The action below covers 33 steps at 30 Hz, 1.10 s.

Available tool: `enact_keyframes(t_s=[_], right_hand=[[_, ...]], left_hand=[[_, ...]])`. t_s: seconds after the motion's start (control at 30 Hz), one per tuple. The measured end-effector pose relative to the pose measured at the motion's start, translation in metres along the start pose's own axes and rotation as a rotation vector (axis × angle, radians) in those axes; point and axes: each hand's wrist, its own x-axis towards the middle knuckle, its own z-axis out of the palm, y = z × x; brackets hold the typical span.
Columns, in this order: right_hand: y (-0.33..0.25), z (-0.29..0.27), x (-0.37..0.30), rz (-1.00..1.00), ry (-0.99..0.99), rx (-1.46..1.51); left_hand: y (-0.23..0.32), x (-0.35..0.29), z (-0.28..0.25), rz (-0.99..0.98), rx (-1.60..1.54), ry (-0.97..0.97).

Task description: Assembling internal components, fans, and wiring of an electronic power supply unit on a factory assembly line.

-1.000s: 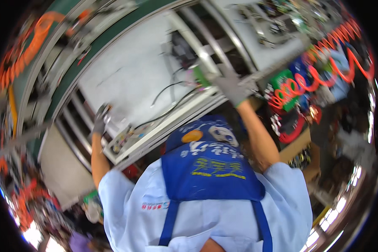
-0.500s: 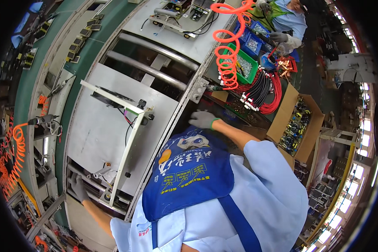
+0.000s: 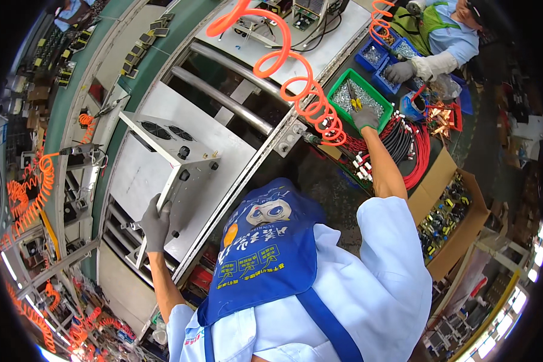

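Note:
A white metal chassis (image 3: 163, 148) with two round fan openings and black knobs stands tilted on the conveyor's metal plate (image 3: 223, 154). My left hand (image 3: 155, 226), in a grey glove, is closed on the near left edge of that chassis. Over on the right, my gloved right hand (image 3: 365, 117) reaches into the near end of a green bin (image 3: 385, 107) of small metal fasteners. Beside its fingertips lie yellow-handled pliers (image 3: 355, 101). Those fingers are partly lost among the fasteners, so their grip does not show.
A coiled orange air hose (image 3: 308, 84) hangs over the conveyor rail. Red and black cable bundles (image 3: 413, 151) lie right of the bin, above a carton (image 3: 452, 208) of small components. A co-worker's gloved hand (image 3: 400, 71) is at the blue bins (image 3: 371, 55).
My right hand has gone from beside the conveyor rail up to the green bin. My left hand has risen onto the chassis edge, and the chassis is turned, showing its fan face.

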Motion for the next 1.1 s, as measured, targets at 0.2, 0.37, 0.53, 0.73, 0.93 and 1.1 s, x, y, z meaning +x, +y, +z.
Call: enact_keyframes(t_s=[0.2,0.37,0.53,0.73,0.93,1.1], right_hand=[[0.010,-0.004,0.037,-0.099,-0.180,0.017],[0.031,-0.026,0.061,-0.208,-0.089,0.104],[0.028,-0.009,0.045,-0.226,0.010,0.038],[0.004,0.010,0.038,-0.147,-0.085,0.066],[0.022,-0.004,0.069,-0.208,-0.092,0.075],[0.037,-0.024,0.032,0.033,-0.392,1.150]], left_hand=[[0.002,-0.003,0.008,0.012,0.046,0.119],[0.000,-0.005,0.011,0.038,0.058,0.145],[-0.008,-0.005,0.016,0.035,0.058,0.165],[-0.007,0.000,0.012,0.032,0.073,0.139],[-0.007,0.001,0.015,0.061,0.099,0.176],[-0.017,-0.009,0.023,0.100,0.069,0.277]])
